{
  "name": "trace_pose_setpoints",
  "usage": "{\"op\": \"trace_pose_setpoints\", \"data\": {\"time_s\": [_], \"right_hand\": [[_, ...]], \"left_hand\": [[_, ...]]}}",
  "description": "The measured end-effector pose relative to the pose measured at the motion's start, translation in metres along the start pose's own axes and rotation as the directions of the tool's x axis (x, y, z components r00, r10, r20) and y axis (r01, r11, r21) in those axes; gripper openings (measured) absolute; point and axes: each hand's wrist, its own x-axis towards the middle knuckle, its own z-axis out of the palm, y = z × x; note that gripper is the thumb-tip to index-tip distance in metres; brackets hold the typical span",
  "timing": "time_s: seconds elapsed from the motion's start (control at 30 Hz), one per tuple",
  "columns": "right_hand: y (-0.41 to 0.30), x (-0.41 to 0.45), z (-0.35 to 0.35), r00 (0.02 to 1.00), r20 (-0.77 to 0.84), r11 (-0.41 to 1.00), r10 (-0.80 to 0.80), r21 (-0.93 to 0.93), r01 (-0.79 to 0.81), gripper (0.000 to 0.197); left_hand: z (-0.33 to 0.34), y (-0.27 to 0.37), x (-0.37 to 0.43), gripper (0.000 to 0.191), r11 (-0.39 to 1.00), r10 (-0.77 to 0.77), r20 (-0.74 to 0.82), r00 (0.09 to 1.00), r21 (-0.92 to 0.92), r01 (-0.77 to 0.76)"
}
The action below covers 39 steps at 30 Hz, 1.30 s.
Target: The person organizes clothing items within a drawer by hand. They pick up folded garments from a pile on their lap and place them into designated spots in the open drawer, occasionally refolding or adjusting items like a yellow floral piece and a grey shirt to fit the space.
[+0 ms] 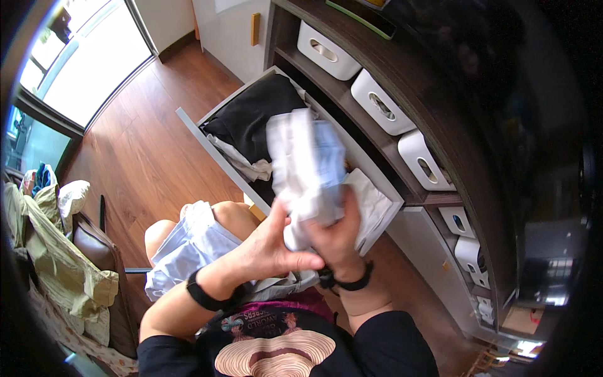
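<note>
A folded white and light-blue cloth bundle (301, 165), blurred by motion, is held up over an open drawer (377, 179). My right hand (337, 231) grips its lower right side. My left hand (264, 245) is at the lower left end, with the thumb and fingers spread around the cloth. Beneath the bundle, black folded clothing (256, 113) fills the drawer's far part, and a crumpled white cloth (247, 162) is tucked along its front. White folded cloth (370, 202) lies in the near right corner. Light-blue fabric (193, 240) is draped over my lap.
White bins (327, 49) with oval handle holes line the dark cabinet shelf (346, 101) above the drawer. On the left, olive garments (61, 254) hang over a brown chair (94, 240). Wooden flooring (141, 151) runs to a glass door (94, 56).
</note>
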Motion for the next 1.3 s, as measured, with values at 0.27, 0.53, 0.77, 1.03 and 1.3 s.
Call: {"op": "trace_pose_setpoints", "data": {"time_s": [0.27,0.53,0.77,1.03,1.3], "right_hand": [[-0.004,-0.004,0.025,0.889,0.368,0.960,-0.274,0.050,0.275,0.027],[0.199,-0.022,-0.008,0.440,0.282,0.389,0.853,0.220,-0.895,0.036],[0.217,-0.018,0.011,0.336,0.316,0.336,0.887,0.056,-0.940,0.019],[0.210,-0.013,0.039,0.637,0.462,0.496,0.616,0.401,-0.770,0.048],[0.179,0.028,-0.021,0.587,0.537,0.198,0.606,0.612,-0.766,0.041]], "left_hand": [[-0.050,-0.017,-0.005,0.050,0.768,-0.377,-0.584,0.719,-0.631,-0.111],[-0.137,-0.029,-0.032,0.041,0.448,-0.075,-0.537,0.840,-0.771,-0.453],[-0.164,-0.068,-0.057,0.044,0.425,-0.164,-0.656,0.737,-0.721,-0.548],[-0.163,-0.074,-0.052,0.043,0.360,-0.182,-0.627,0.758,-0.760,-0.542],[-0.166,-0.074,-0.056,0.042,0.377,-0.147,-0.639,0.755,-0.742,-0.554]]}}
